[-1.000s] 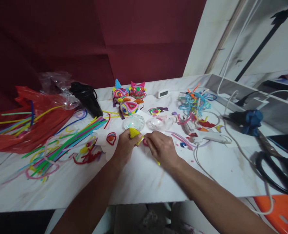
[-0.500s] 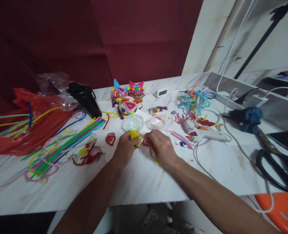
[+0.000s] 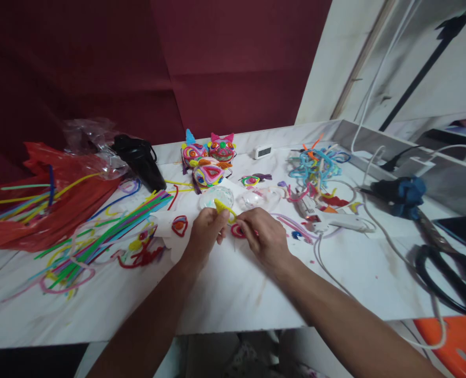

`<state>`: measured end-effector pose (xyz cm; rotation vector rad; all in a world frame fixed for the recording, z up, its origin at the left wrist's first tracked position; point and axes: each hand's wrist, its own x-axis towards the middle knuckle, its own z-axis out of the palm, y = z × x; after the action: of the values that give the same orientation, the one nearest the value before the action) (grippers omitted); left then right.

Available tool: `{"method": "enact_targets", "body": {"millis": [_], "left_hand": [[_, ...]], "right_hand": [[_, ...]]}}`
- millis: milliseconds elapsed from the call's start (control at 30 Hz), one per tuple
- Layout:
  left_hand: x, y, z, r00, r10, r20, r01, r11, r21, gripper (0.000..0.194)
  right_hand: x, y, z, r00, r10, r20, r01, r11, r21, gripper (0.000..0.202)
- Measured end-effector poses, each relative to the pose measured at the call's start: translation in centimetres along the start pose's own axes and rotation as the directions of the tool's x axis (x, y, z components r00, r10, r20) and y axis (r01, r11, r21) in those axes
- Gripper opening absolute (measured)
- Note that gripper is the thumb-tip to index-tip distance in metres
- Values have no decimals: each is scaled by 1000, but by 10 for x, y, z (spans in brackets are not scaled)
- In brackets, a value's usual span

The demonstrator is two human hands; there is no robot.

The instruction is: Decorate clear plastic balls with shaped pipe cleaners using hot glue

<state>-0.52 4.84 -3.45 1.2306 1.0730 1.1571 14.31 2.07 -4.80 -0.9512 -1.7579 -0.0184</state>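
Observation:
Between my hands is a coiled yellow pipe cleaner [image 3: 220,205], wound into a small cone. My left hand [image 3: 205,231] pinches the coil between thumb and fingers. My right hand [image 3: 265,235] is closed on the loose end of the same pipe cleaner, which curves from the coil to its fingertips. A red and pink coiled piece [image 3: 238,230] lies on the table, partly covered by my right fingers. Just beyond my hands are two clear plastic shells [image 3: 216,196], smeared with colour. To the left lies a red-rimmed, orange-centred coil piece [image 3: 179,226].
Colourful decorated masks [image 3: 209,172] sit at the back near a small digital display [image 3: 263,151]. Bundled pipe cleaners [image 3: 106,239] and a red plastic bag [image 3: 31,210] lie left. On the right are a white glue gun [image 3: 345,220] with its cord, tangled blue scraps [image 3: 315,165] and black-handled scissors [image 3: 449,278].
The yellow coil has turned in my left hand so its tip points up. The loose end has shortened to a small loop, and my right hand now holds it close to the coil.

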Motion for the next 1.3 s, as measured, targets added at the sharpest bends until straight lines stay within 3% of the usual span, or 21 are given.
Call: {"method": "enact_targets", "body": {"millis": [67,167,233,300,400,500,667,733,867,1067,1233,1300], "left_hand": [[-2,2,2,990,-117,78,121,992,-40,42],[-3,6,4,987,-134,87,146,977,-153,36],[-3,7,5,992,-106,73,121,961,-250,34],[-3,8,5,995,-83,58,97,947,-305,38],[-2,7,5,998,-64,16,65,955,-290,46],[-2,4,5,999,-43,1,42,975,-217,47],[1,1,4,1000,-17,-6,17,997,-78,22],[2,0,3,999,-16,-33,15,999,-34,21],[2,-1,2,999,11,-53,-9,999,38,22],[3,-5,2,998,22,-57,-17,997,78,22],[5,-8,-1,999,31,-20,-29,992,121,23],[5,-9,-2,1000,25,-3,-25,993,112,24]], "right_hand": [[0,1,-1,995,-92,37,93,995,-42,21],[-1,1,-1,989,-122,78,126,991,-42,23],[-2,1,1,995,-72,64,71,997,10,17],[-4,1,4,997,71,42,-75,992,106,12],[-5,1,9,930,360,75,-366,887,283,14],[-4,2,11,851,504,147,-519,770,371,20],[-4,2,11,814,548,194,-576,718,391,17],[-4,3,11,795,568,214,-600,685,414,18],[-5,8,12,714,637,291,-691,572,442,21],[-2,11,10,677,631,377,-736,576,356,16],[7,6,4,563,669,485,-814,346,467,10],[10,4,2,542,669,508,-822,297,486,8]]}}
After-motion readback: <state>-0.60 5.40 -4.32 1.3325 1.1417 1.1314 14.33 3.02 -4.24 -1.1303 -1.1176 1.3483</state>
